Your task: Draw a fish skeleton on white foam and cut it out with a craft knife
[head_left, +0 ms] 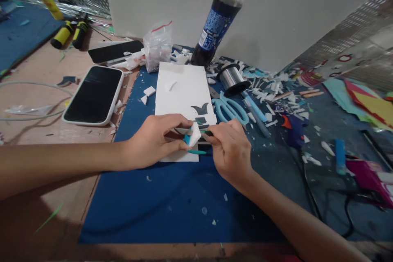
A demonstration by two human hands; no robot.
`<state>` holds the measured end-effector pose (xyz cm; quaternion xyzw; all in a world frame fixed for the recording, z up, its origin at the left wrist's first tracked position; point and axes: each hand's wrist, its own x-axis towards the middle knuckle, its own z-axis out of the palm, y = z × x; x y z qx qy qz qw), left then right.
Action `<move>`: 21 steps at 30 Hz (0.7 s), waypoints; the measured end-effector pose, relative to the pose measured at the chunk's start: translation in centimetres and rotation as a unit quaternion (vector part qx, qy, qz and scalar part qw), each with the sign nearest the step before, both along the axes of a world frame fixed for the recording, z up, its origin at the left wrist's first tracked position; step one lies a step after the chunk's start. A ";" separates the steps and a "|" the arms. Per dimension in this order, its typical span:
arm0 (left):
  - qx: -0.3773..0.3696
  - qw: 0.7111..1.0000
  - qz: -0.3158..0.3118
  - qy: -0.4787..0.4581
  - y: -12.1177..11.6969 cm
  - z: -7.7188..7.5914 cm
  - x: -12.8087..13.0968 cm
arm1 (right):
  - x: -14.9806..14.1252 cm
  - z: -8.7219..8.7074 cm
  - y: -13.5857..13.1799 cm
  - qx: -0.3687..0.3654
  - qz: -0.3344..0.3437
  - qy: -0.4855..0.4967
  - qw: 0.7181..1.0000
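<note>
My left hand (153,139) is closed in a pinch on a small white scrap of foam (194,135) with a teal strip (196,152) under it. My right hand (230,151) is closed round a thin dark tool whose tip meets the scrap; I cannot make out what the tool is. Both hands work over the near end of a white foam sheet (181,90), which lies on a blue mat (153,204). Dark cut-out shapes (200,109) lie on the sheet just beyond my fingers.
Light-blue scissors (229,108), a wire spool (232,77) and a dark cola bottle (215,28) stand behind the sheet. A phone in a white case (93,94) lies left. A blue glue gun (294,131), cables and paper scraps clutter the right.
</note>
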<state>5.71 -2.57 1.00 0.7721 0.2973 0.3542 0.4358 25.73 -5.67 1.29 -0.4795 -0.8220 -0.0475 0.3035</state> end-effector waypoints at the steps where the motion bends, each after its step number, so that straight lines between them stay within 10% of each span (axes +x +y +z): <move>1: 0.008 1.000 -0.005 0.010 0.0 0.0 0.0 | 0.1 0.1 0.1 0.000 -0.024 0.021 0.999; 7: -0.006 1.000 -0.010 0.028 0.0 0.0 0.0 | 1.1 0.7 0.8 -0.018 -0.109 0.136 0.985; 21: -0.046 0.996 0.062 -0.033 0.4 -0.3 -0.2 | 1.5 0.3 0.6 -0.107 0.127 0.014 0.986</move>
